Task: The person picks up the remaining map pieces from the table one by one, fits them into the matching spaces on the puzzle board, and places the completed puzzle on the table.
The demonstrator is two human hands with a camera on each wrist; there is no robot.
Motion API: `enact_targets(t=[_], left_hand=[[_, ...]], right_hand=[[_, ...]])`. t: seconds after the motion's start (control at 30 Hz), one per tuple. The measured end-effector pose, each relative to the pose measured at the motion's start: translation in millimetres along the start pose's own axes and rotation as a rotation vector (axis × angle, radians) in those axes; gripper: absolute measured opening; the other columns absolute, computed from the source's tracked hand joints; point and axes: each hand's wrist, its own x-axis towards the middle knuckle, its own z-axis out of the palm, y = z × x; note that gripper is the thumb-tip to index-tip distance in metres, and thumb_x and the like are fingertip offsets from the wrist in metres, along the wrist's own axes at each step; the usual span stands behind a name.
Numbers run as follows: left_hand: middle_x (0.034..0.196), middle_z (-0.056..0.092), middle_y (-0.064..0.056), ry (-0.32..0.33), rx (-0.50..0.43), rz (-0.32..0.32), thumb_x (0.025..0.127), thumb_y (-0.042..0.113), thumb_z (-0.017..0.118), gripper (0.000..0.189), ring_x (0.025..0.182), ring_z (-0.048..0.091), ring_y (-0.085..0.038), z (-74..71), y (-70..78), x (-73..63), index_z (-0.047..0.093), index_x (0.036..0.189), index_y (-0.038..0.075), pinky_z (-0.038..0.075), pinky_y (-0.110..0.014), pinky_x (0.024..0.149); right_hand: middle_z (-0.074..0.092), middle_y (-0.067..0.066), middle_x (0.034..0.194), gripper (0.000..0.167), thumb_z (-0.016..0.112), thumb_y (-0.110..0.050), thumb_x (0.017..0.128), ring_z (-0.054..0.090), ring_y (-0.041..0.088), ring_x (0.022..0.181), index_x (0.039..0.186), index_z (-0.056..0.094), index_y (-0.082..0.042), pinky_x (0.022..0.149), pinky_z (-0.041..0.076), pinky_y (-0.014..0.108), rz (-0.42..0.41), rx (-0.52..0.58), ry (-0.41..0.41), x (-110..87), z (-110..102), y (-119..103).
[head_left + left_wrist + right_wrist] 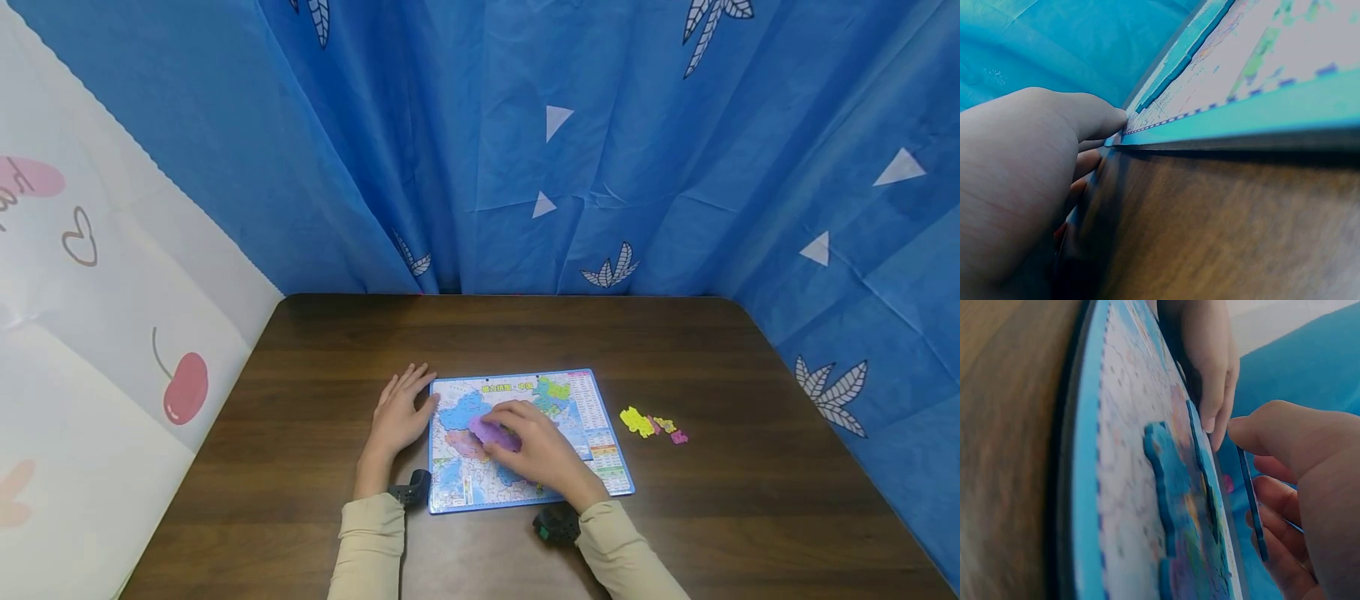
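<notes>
A purple map puzzle piece (491, 432) is pinched between the thumb and fingers of my right hand (542, 454), over the middle of a map puzzle board (606, 412). In the right wrist view the thin piece (1252, 506) is seen edge-on, raised off the board. My left hand (397, 421) lies beside the board's left edge with fingers extended. Its thumb (1100, 117) is at the board's rim in the left wrist view. A blue piece (459, 414) and a pink piece (463, 446) lie on the board's left half; green pieces (557, 390) are at its upper right.
Right of the board on the brown table (750, 500) lie a yellow piece (636, 422), a magenta piece (679, 437) and small pieces between them. A blue curtain (510, 167) hangs behind the table. A white printed cloth (112, 275) borders the left side.
</notes>
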Motion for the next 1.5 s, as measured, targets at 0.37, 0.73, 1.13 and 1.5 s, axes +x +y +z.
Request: enact_targets(t=[0.37, 0.73, 1.13, 1.5], left_hand=[[0.163, 0.041, -0.013, -0.01, 0.01, 0.001, 0.102, 0.027, 0.061, 0.049, 0.157, 0.026, -0.032, -1.7, 1.2, -0.4, 0.057, 0.147, 0.008, 0.01, -0.051, 0.129], [0.163, 0.042, -0.013, -0.009, 0.018, 0.002, 0.102, 0.027, 0.061, 0.049, 0.157, 0.027, -0.032, -1.6, 1.7, -0.5, 0.057, 0.147, 0.008, 0.01, -0.052, 0.129], [0.163, 0.042, -0.013, -0.003, 0.024, 0.01, 0.102, 0.027, 0.06, 0.049, 0.156, 0.027, -0.032, -0.7, 1.9, -0.1, 0.057, 0.147, 0.008, 0.011, -0.052, 0.129], [0.162, 0.042, -0.013, -0.002, 0.024, 0.004, 0.102, 0.027, 0.061, 0.049, 0.156, 0.027, -0.032, -0.7, 1.5, -0.1, 0.057, 0.147, 0.008, 0.011, -0.052, 0.129]], right_hand=[[0.069, -0.006, 0.125, 0.033, 0.08, -0.035, 0.091, 0.062, 0.012, 0.12, 0.12, 0.076, -0.02, 0.101, 0.056, 0.035, -0.043, -0.005, -0.022, 4.3, 11.0, -5.1], [0.069, -0.007, 0.125, 0.033, 0.077, -0.034, 0.093, 0.062, 0.011, 0.121, 0.123, 0.075, -0.02, 0.103, 0.054, 0.034, -0.079, -0.024, -0.06, 6.6, 19.4, -7.5], [0.069, -0.007, 0.124, 0.032, 0.077, -0.035, 0.093, 0.062, 0.011, 0.116, 0.121, 0.076, -0.019, 0.1, 0.055, 0.031, -0.102, -0.046, -0.047, 8.2, 24.4, -9.5], [0.069, -0.008, 0.125, 0.031, 0.077, -0.035, 0.093, 0.06, 0.011, 0.12, 0.122, 0.077, -0.021, 0.103, 0.054, 0.032, -0.099, -0.047, -0.05, 8.1, 27.4, -10.0]])
